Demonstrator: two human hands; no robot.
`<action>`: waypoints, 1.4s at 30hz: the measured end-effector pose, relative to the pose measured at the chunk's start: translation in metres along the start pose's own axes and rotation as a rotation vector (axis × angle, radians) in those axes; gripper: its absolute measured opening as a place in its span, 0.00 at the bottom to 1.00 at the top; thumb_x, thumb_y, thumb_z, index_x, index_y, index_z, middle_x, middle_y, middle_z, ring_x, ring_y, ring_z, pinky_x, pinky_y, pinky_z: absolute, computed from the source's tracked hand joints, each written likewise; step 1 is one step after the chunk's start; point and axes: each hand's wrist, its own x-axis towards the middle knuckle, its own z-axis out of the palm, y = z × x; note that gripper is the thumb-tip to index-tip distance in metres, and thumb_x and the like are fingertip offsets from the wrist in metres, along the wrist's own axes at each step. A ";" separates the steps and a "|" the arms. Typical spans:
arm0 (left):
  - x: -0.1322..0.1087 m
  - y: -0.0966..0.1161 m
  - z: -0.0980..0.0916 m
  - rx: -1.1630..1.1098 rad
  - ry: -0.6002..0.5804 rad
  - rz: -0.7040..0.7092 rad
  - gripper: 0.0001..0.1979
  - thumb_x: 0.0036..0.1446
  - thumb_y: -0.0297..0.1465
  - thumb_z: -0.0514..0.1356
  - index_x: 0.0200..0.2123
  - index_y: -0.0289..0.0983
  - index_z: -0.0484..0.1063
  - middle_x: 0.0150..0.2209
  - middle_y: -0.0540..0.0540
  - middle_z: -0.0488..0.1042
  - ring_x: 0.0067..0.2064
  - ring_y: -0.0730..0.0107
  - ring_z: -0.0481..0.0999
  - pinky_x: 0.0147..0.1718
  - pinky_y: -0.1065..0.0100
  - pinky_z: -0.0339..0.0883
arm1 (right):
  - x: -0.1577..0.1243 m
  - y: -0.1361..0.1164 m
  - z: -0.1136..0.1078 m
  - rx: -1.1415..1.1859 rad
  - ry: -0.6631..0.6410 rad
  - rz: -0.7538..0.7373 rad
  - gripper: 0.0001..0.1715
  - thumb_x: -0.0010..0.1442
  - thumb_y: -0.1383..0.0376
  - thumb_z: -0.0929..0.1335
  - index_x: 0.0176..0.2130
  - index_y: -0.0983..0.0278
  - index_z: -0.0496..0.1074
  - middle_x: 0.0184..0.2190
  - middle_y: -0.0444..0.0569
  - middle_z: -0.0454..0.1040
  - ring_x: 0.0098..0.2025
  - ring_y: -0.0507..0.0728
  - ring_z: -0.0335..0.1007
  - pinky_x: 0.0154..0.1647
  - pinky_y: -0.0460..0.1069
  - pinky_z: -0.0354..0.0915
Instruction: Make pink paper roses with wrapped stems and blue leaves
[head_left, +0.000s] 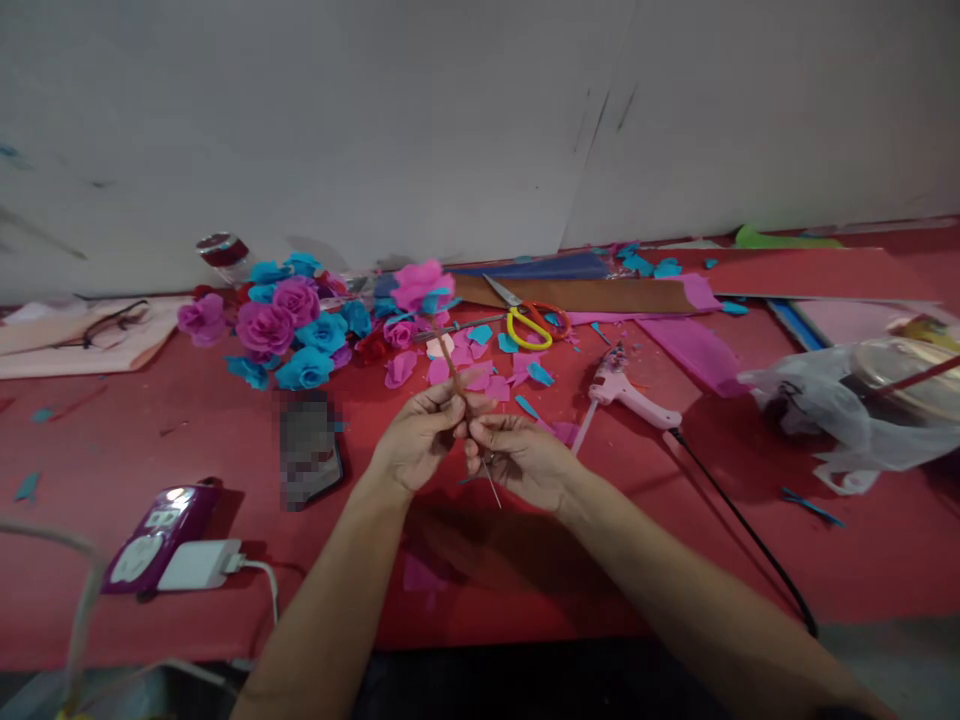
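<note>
My left hand (421,428) and my right hand (517,455) meet over the red table (187,440), both pinched on a thin brown stick (453,372) that slants up and away from them. A fine wire pokes out below my right hand. Just beyond the hands lie pink and blue paper petals (480,372). A bunch of pink and blue paper roses (292,325) lies to the upper left.
Yellow-handled scissors (525,318) and a pink glue gun (630,392) with a black cord lie to the right. A phone (309,452) sits left of my hands, a purple device and white charger (169,545) nearer the edge. Paper sheets and a plastic bag (832,410) fill the right side.
</note>
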 end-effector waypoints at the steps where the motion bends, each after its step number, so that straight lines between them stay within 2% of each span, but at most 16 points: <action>1: 0.000 -0.001 0.001 0.024 0.018 0.010 0.14 0.44 0.24 0.66 0.38 0.35 0.76 0.27 0.48 0.75 0.22 0.81 0.69 0.23 0.77 0.68 | 0.000 0.000 0.000 -0.033 0.044 -0.042 0.10 0.47 0.65 0.75 0.29 0.69 0.75 0.21 0.44 0.75 0.22 0.47 0.70 0.28 0.42 0.66; 4: 0.002 -0.004 0.001 0.070 0.118 0.073 0.08 0.40 0.23 0.68 0.28 0.32 0.76 0.25 0.48 0.74 0.27 0.77 0.73 0.27 0.77 0.68 | 0.001 0.000 0.001 -0.089 0.128 -0.065 0.12 0.44 0.63 0.76 0.28 0.68 0.75 0.21 0.45 0.76 0.21 0.47 0.72 0.26 0.41 0.66; 6: 0.002 -0.005 0.000 0.057 0.151 0.070 0.08 0.39 0.23 0.69 0.26 0.31 0.76 0.22 0.48 0.73 0.25 0.77 0.72 0.23 0.79 0.66 | 0.001 -0.001 0.001 -0.101 0.114 -0.022 0.14 0.43 0.62 0.76 0.29 0.68 0.75 0.21 0.45 0.77 0.21 0.48 0.72 0.25 0.42 0.67; 12: 0.000 -0.001 -0.001 -0.053 0.028 -0.010 0.16 0.42 0.24 0.67 0.38 0.35 0.76 0.22 0.52 0.73 0.18 0.83 0.65 0.18 0.78 0.63 | 0.000 -0.004 0.000 -0.051 -0.042 0.024 0.13 0.46 0.63 0.75 0.32 0.67 0.75 0.23 0.45 0.77 0.22 0.48 0.72 0.27 0.43 0.68; 15: 0.000 -0.003 0.001 0.014 0.057 0.032 0.14 0.44 0.25 0.67 0.38 0.35 0.76 0.26 0.49 0.75 0.22 0.80 0.69 0.22 0.76 0.66 | 0.001 -0.002 0.002 -0.115 0.041 -0.093 0.12 0.46 0.62 0.75 0.30 0.67 0.76 0.23 0.44 0.77 0.22 0.48 0.72 0.28 0.43 0.67; 18: 0.003 -0.007 0.001 0.101 0.175 0.152 0.07 0.41 0.24 0.68 0.28 0.33 0.77 0.27 0.48 0.76 0.27 0.78 0.72 0.28 0.76 0.68 | 0.000 -0.001 0.004 -0.203 0.158 -0.188 0.13 0.45 0.61 0.76 0.28 0.68 0.75 0.22 0.45 0.77 0.23 0.49 0.72 0.29 0.44 0.67; 21: 0.005 -0.008 -0.001 0.087 0.212 0.178 0.06 0.39 0.23 0.68 0.25 0.32 0.76 0.24 0.48 0.75 0.27 0.77 0.73 0.27 0.77 0.67 | 0.000 -0.002 0.004 -0.171 0.181 -0.097 0.13 0.43 0.61 0.76 0.28 0.67 0.75 0.22 0.45 0.77 0.23 0.49 0.72 0.28 0.43 0.66; 24: 0.003 -0.005 0.000 0.043 0.170 0.095 0.09 0.41 0.23 0.67 0.30 0.32 0.77 0.22 0.49 0.74 0.22 0.78 0.70 0.23 0.76 0.65 | -0.001 -0.005 0.002 -0.094 0.098 0.024 0.12 0.46 0.63 0.75 0.29 0.68 0.75 0.23 0.46 0.77 0.23 0.49 0.73 0.27 0.43 0.66; 26: 0.002 -0.003 0.002 0.010 0.138 0.064 0.10 0.41 0.22 0.67 0.32 0.33 0.77 0.21 0.50 0.73 0.19 0.81 0.67 0.21 0.77 0.64 | -0.001 -0.006 0.001 -0.051 0.026 0.047 0.11 0.48 0.64 0.74 0.31 0.68 0.75 0.22 0.45 0.76 0.22 0.49 0.72 0.28 0.43 0.67; 28: 0.000 -0.003 0.004 -0.008 0.101 0.075 0.11 0.41 0.23 0.67 0.33 0.33 0.77 0.22 0.50 0.73 0.19 0.82 0.66 0.21 0.78 0.64 | -0.001 -0.005 0.001 -0.034 -0.001 0.020 0.09 0.50 0.64 0.73 0.31 0.69 0.75 0.21 0.44 0.75 0.22 0.48 0.71 0.28 0.43 0.66; 30: 0.000 -0.003 0.005 0.006 0.080 0.099 0.13 0.42 0.24 0.67 0.35 0.34 0.77 0.25 0.49 0.75 0.23 0.81 0.69 0.23 0.79 0.65 | -0.001 -0.004 0.002 -0.061 0.036 -0.047 0.09 0.49 0.64 0.74 0.30 0.68 0.75 0.21 0.43 0.75 0.22 0.47 0.71 0.28 0.42 0.66; 33: 0.002 -0.006 0.004 0.058 0.130 0.136 0.12 0.42 0.26 0.68 0.35 0.33 0.77 0.26 0.47 0.76 0.27 0.77 0.73 0.26 0.78 0.67 | 0.000 -0.001 0.002 -0.148 0.138 -0.165 0.11 0.46 0.64 0.75 0.28 0.68 0.75 0.22 0.44 0.76 0.23 0.47 0.71 0.30 0.42 0.66; 35: 0.003 -0.008 0.002 0.061 0.179 0.150 0.10 0.40 0.25 0.68 0.31 0.32 0.77 0.24 0.48 0.75 0.27 0.77 0.73 0.26 0.77 0.67 | 0.001 -0.001 0.001 -0.165 0.170 -0.160 0.12 0.45 0.63 0.75 0.28 0.68 0.75 0.22 0.45 0.76 0.23 0.48 0.72 0.29 0.43 0.66; 37: 0.003 -0.008 0.001 0.040 0.173 0.124 0.10 0.40 0.24 0.68 0.30 0.32 0.76 0.22 0.48 0.74 0.25 0.77 0.73 0.24 0.78 0.66 | 0.001 -0.002 0.000 -0.129 0.128 -0.062 0.14 0.43 0.62 0.76 0.28 0.69 0.74 0.21 0.45 0.76 0.22 0.49 0.72 0.27 0.43 0.66; 40: 0.001 -0.005 0.000 -0.003 0.066 0.042 0.13 0.41 0.25 0.68 0.34 0.33 0.76 0.22 0.50 0.73 0.20 0.79 0.70 0.19 0.77 0.65 | 0.000 -0.006 -0.002 -0.041 -0.038 0.107 0.14 0.44 0.63 0.76 0.29 0.69 0.73 0.21 0.43 0.75 0.21 0.49 0.72 0.27 0.44 0.68; 42: -0.001 -0.003 0.002 -0.031 0.003 0.011 0.15 0.41 0.25 0.68 0.37 0.34 0.75 0.22 0.51 0.73 0.17 0.81 0.67 0.17 0.77 0.64 | -0.001 -0.007 -0.002 -0.003 -0.123 0.135 0.14 0.45 0.64 0.76 0.31 0.69 0.74 0.22 0.43 0.75 0.22 0.48 0.72 0.29 0.44 0.68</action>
